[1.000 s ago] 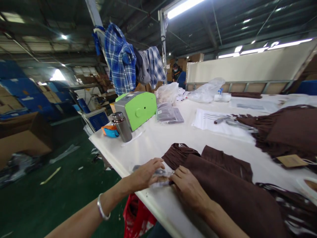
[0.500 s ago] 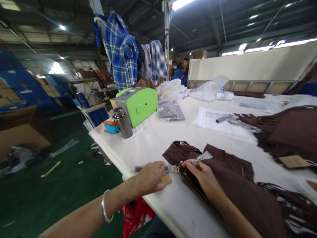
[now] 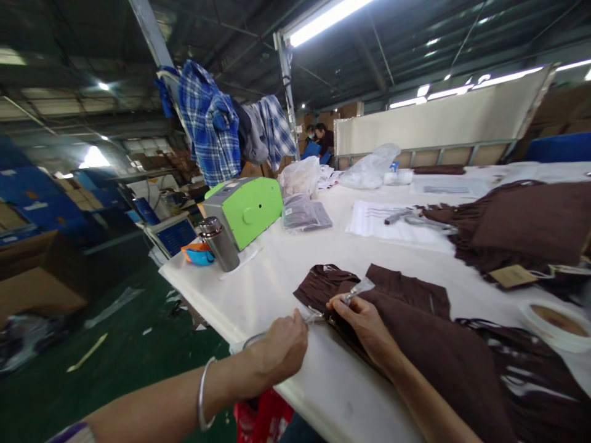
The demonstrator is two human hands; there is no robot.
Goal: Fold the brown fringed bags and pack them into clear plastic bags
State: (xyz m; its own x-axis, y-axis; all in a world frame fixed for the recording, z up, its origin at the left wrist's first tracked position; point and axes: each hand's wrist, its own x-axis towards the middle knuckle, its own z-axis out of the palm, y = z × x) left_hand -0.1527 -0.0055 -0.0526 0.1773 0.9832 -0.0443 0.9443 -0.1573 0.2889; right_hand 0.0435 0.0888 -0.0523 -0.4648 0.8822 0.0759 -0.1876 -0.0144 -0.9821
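**Two Hands, One Cord, One Length of Brown Cloth**

From the head camera's view, I counted two bare hands at the near edge of one white table (image 3: pixel 277 271). The left hand (image 3: pixel 281 347) was closed, its fingers curled in and its thumb side on a thin pale cord (image 3: pixel 314 316); whatever else sat inside it I couldn't see. The right hand (image 3: pixel 362 320) pinched one clear plastic piece (image 3: pixel 362 287), crinkled and narrow, between thumb and fingers, right over the edge of the brown cloth (image 3: pixel 425 344). That cloth lay on the table beneath the right hand and forearm, matte and smooth along its length, gathered into fine pleats at its far left end. One smooth silvery bangle (image 3: pixel 203 394) circled the left wrist.

To the right lay a second brown heap (image 3: pixel 530 224), ruffled at its edge, with one stiff tan tag (image 3: pixel 511 276) before it and one ring-shaped roll (image 3: pixel 529 323) nearer. Across the table stood one steel flask (image 3: pixel 224 249), cylindrical and tilted-looking, beside one boxy machine (image 3: pixel 261 215) with a flat lime-green side.
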